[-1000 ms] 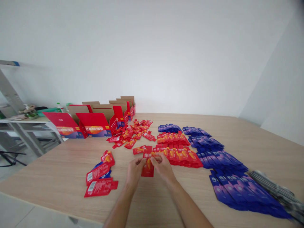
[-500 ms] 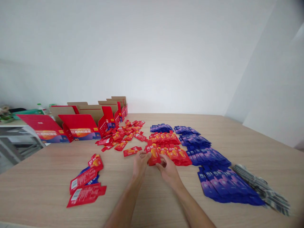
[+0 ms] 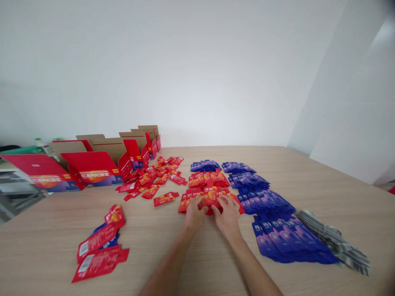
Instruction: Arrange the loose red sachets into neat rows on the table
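Observation:
A red spouted pouch (image 3: pixel 210 198) with orange artwork is held between my two hands, over the middle of the front row of red pouches (image 3: pixel 186 201). My left hand (image 3: pixel 195 214) has its fingers closed on the pouch's left side. On the right side, my right hand (image 3: pixel 227 214) grips it with thumb and fingers. Parts of the front row are hidden behind my hands. Just beyond lies another overlapping row of red pouches (image 3: pixel 208 178). A single red pouch (image 3: pixel 166 199) lies left of my left hand.
Overlapping blue pouches (image 3: pixel 290 236) lie in several rows on the right, beside striped cloth (image 3: pixel 335 240). Loose red pouches (image 3: pixel 151 177) are heaped back left, before open red cartons (image 3: pixel 92 168). At front left, red pouches (image 3: pixel 98 263) lie with a blue one (image 3: pixel 110 241).
My hands have moved right with the red pouch, from the left end of the front red row to over its middle. The view has shifted slightly.

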Tool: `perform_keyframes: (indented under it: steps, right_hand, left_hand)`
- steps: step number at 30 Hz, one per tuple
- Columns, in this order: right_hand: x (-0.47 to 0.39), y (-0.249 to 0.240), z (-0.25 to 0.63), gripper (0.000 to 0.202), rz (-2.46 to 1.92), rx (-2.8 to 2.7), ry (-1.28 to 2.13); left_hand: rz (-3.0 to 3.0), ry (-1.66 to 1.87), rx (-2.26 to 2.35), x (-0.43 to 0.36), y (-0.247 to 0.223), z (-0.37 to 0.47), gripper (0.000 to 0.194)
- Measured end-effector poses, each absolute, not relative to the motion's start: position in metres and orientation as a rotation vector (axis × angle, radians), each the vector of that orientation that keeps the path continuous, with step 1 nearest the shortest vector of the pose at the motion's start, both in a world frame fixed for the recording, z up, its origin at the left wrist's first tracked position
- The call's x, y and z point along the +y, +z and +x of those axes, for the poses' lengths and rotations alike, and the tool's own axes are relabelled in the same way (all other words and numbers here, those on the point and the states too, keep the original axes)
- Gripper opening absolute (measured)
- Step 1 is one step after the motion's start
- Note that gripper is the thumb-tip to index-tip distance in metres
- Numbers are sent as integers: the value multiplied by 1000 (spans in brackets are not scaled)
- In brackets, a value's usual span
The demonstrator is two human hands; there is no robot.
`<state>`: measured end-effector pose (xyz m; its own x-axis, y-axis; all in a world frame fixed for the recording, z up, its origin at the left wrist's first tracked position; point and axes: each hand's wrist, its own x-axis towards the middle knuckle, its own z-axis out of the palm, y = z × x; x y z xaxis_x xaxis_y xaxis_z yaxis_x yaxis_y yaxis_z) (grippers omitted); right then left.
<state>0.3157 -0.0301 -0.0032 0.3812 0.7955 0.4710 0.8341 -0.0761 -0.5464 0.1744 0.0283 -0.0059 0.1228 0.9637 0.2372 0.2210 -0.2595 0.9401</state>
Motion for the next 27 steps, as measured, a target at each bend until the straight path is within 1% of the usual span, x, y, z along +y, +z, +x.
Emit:
perform_keyframes:
  steps: [2, 7, 14, 20, 27]
  right_hand:
    - [-28, -9, 317, 36, -1921, -1415, -88]
    - [-25, -19, 319, 33, -2020, -1437, -97]
    - [-26, -24, 321, 32, -2040, -1498, -179]
    - [-25, -29, 319, 34, -2017, -1524, -205]
    - [-27, -25, 314, 35, -1966, -1516, -240]
  left_hand:
    - [1741, 1143, 1237, 26, -5, 178, 39]
    - [2077, 920, 1496, 14, 0, 186, 37]
    - [2290, 784, 1576, 3, -1, 191, 33]
    - [2339, 805, 1591, 0, -2, 192, 31]
    - [2331, 931, 1575, 0, -4, 187, 32]
